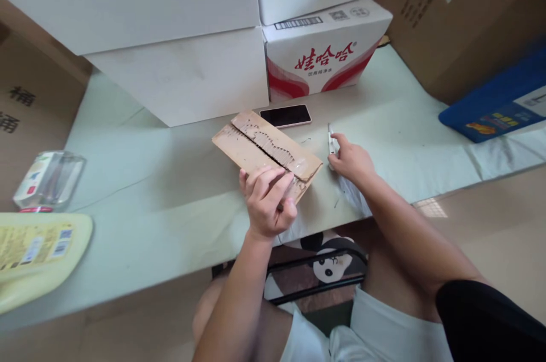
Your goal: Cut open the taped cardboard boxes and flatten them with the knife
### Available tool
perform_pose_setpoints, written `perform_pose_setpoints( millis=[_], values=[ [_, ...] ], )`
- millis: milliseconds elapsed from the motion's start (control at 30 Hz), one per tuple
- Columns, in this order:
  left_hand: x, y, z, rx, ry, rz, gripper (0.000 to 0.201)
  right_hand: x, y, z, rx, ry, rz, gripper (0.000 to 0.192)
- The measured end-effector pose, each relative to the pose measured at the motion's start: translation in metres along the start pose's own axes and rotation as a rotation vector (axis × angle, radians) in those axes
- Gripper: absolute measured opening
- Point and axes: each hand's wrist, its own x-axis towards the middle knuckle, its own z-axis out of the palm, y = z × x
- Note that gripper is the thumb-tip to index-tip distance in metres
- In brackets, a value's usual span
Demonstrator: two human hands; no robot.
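Observation:
A flat piece of brown cardboard (260,148), torn along a ragged line down its middle, lies on the pale green table (170,208) near the front edge. My left hand (268,202) grips the near corner of this cardboard, fingers curled over it. To the right, my right hand (352,160) rests on the table with its fingers on a small white, thin tool (330,140), which looks like a cutter. Whether the hand has closed around the tool is unclear.
A dark phone (285,115) lies just behind the cardboard. White boxes (179,37) and a red-printed carton (326,54) are stacked at the back. A brown carton (464,15) and blue package (499,103) stand right. A clear container (49,180) and yellow pack (34,254) sit left.

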Motion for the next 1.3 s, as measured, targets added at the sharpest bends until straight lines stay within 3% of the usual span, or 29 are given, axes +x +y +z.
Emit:
perform_pose_setpoints(
  millis=[200,300,367,467,600,667,767,800,900,933,1033,1100,1300],
  values=[
    [0.0,0.0,0.0,0.01,0.006,0.014,0.035,0.006,0.004,0.005,0.016,-0.006,0.034,0.072],
    [-0.001,-0.002,0.0,-0.014,0.037,0.031,0.029,0.003,0.002,0.0,0.266,0.058,0.05,0.045],
    [-0.002,-0.003,0.001,-0.02,0.049,0.039,0.024,-0.006,-0.003,-0.006,0.558,0.106,-0.039,0.026],
    [-0.001,-0.004,0.005,-0.012,0.058,0.039,0.021,-0.025,-0.016,-0.018,0.98,0.095,-0.25,0.032],
    [0.002,-0.002,0.006,0.034,0.032,0.038,0.031,-0.047,-0.028,-0.042,1.17,0.034,-0.526,0.035],
    [0.003,-0.001,0.005,0.061,-0.015,0.029,0.036,-0.054,-0.027,-0.054,1.182,-0.048,-0.688,0.042],
    [0.004,0.001,0.002,0.098,-0.054,0.002,0.036,-0.062,-0.021,-0.062,1.199,-0.128,-0.839,0.069],
    [0.004,0.001,0.002,0.107,-0.051,-0.003,0.036,-0.065,-0.019,-0.062,1.206,-0.064,-0.83,0.061],
    [0.003,-0.001,0.005,0.115,-0.008,0.015,0.034,-0.073,-0.02,-0.058,1.163,0.247,-0.754,0.013],
    [0.002,-0.003,0.007,0.107,0.016,0.021,0.032,-0.076,-0.023,-0.057,1.108,0.291,-0.771,0.008],
    [0.001,-0.006,0.012,0.072,0.094,0.022,0.022,-0.082,-0.033,-0.059,0.866,0.245,-0.973,0.012],
    [0.001,-0.008,0.015,0.057,0.115,0.029,0.019,-0.084,-0.04,-0.06,0.728,0.286,-1.066,0.01],
    [0.002,-0.009,0.014,0.082,0.096,0.026,0.018,-0.084,-0.047,-0.054,0.538,0.5,-1.121,0.016]
  ],
)
